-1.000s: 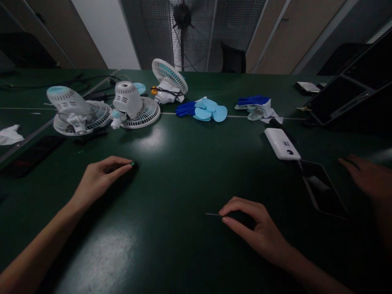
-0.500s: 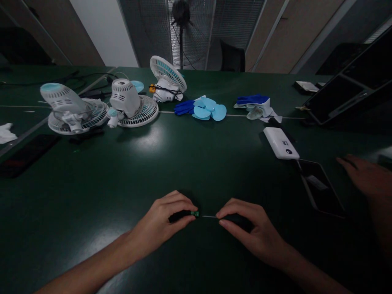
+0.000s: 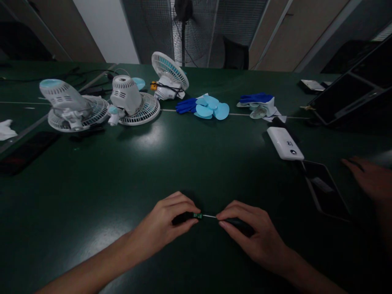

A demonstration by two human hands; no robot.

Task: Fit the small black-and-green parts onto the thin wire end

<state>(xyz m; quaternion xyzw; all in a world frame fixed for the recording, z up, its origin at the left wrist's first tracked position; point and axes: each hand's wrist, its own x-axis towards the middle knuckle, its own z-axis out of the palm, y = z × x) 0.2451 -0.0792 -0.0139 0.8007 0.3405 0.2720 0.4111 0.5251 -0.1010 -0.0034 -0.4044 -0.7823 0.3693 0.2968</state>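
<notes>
Low in the middle of the head view, my left hand (image 3: 174, 212) is closed, its thumb and fingertips pinching a small green part (image 3: 197, 215) that looks like a circuit board or terminal block. Facing it, my right hand (image 3: 251, 228) wraps round the dark handle of a thin screwdriver (image 3: 239, 225). The metal shaft points left at the green part. Its tip is at or very close to that part; contact is too small to tell. Both hands are just above or on the dark green table (image 3: 196, 167).
Disassembled white fans (image 3: 130, 98) stand at the back left. Behind lie a light-blue fan blade (image 3: 212, 108) and work gloves (image 3: 257, 105). To the right are a white power bank (image 3: 285, 143), a phone (image 3: 324, 188) and another person's hand (image 3: 370, 175). A dark case (image 3: 349, 94) stands beyond.
The whole view has shifted slightly, moving things a little to the right. Both hands keep their grips, and the screwdriver still points at the green part.
</notes>
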